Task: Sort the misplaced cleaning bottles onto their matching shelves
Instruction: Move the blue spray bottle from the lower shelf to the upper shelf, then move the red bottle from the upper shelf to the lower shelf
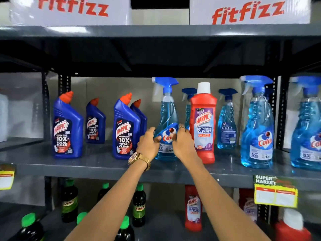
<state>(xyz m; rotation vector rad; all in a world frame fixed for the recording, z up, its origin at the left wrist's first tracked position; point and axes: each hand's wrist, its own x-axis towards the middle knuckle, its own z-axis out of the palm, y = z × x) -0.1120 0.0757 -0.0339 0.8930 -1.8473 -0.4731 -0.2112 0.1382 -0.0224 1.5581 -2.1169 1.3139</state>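
A Colin spray bottle (167, 119) of blue liquid stands upright on the middle shelf (97, 164), its long axis vertical and its blue trigger head at the top, nozzle pointing left. The left hand (147, 141) has its fingers curled round the bottle's lower left side, and the right hand (182, 143) wraps the lower right side, thumb across the label; both hands grip the bottle near its base. A gold watch (139, 158) sits on the left wrist and a ring on a right finger.

Just beside it on the right stands a red Harpic bathroom cleaner (203, 122) with a white cap, upright among the blue sprays. More Colin sprays (257, 122) stand further right and behind. To the left are four blue Harpic toilet cleaners (67, 126) with red angled caps.

The shelf is dark grey metal with a dull shine. Below it, dark bottles with green caps (139, 204) stand on the left and red Harpic bottles (193, 207) on the right. A yellow price tag (276, 193) hangs on the shelf edge. Above, white fitfizz boxes (248, 11) rest on the top shelf.
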